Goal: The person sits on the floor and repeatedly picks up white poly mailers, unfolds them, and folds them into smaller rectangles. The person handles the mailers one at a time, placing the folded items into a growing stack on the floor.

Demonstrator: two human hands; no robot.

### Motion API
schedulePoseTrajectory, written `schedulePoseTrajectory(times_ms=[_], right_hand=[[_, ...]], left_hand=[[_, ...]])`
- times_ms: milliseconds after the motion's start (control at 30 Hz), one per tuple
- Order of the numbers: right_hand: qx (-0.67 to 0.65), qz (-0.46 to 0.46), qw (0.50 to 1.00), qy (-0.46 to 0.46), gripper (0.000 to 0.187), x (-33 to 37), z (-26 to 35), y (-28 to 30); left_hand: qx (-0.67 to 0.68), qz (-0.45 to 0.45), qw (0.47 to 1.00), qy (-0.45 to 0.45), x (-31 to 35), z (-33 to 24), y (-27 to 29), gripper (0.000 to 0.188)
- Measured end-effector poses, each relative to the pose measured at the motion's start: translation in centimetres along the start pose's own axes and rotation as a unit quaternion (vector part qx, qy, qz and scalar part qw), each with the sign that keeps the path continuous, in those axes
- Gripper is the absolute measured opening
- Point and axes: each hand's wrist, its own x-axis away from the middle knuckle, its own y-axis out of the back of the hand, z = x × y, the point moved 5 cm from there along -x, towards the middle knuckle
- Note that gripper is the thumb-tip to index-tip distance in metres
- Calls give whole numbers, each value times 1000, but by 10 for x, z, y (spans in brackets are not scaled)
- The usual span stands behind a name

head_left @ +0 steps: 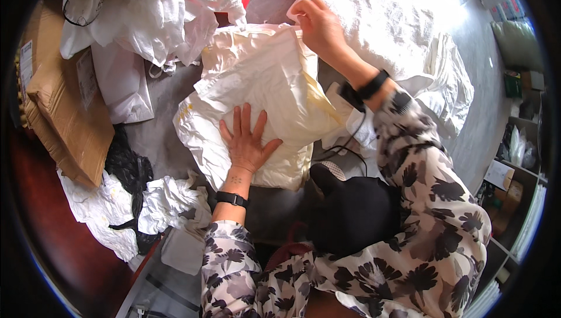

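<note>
My left hand (248, 140) lies flat with spread fingers on a folded cream-white cloth (274, 90), which has faint yellow patches and rests on the grey floor. Beyond the cloth's far right corner, my right hand (320, 29) is closed, its thumb and fingers pinching the left edge of a white terry towel (374, 14). The fingertips are partly hidden behind the hand. The towel spreads away to the right, with more crumpled white fabric (450, 84) beside it.
White plastic bags (146, 2) pile up at the far left, beside an opened cardboard box (73, 102). Crumpled white paper (172, 204) and a black plastic bag (125, 160) lie at the near left. A black cable (345, 146) runs near my knee. Shelves (520, 201) line the right.
</note>
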Motion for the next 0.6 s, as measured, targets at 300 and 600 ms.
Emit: schedulePoseTrajectory(times_ms=[300,600], right_hand=[[220,413,852,235,43,115,47,-8],[204,294,853,380,60,123,107,-52]], left_hand=[[-39,5,999,3,-2,-3,2,84],[-92,-83,991,48,-11,-2,36,54]])
